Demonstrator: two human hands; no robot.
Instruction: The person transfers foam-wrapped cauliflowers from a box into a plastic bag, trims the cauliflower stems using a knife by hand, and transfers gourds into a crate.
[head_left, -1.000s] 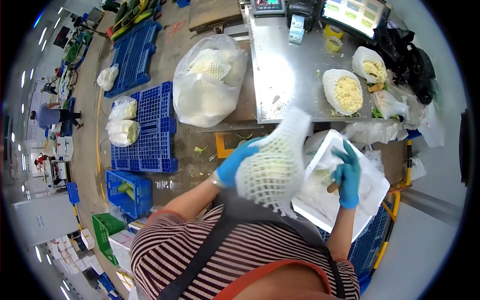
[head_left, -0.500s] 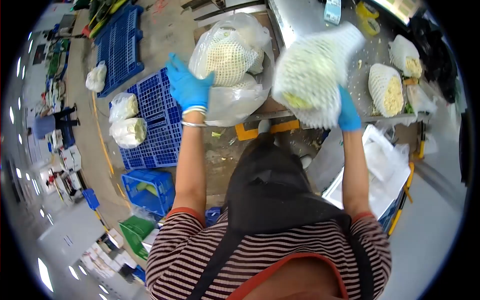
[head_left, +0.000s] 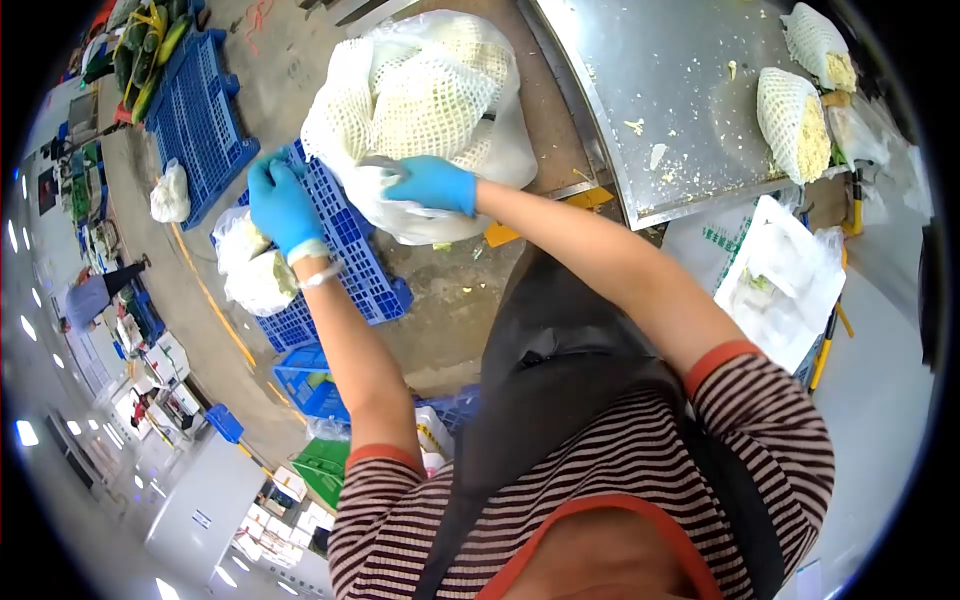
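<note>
A large clear plastic bag holds several pale vegetables in white foam netting; one netted piece lies at its left side. My right hand, gloved in blue, reaches across to the bag's lower front, its fingers closed on bunched plastic. Left of the bag, my left hand, also in a blue glove, is raised over the blue pallet with its fingers apart and loosely bent. It holds nothing that I can see.
Two netted pieces with cut, crumbly faces lie on the metal table at right. Below it stands a white foam box. Bagged vegetables rest on the pallet. A blue crate is nearer me. A person is far left.
The netted vegetable from my right hand is now at the bag. My right hand has moved left onto the plastic; my left hand has moved left, off the bag. The view has shifted.
</note>
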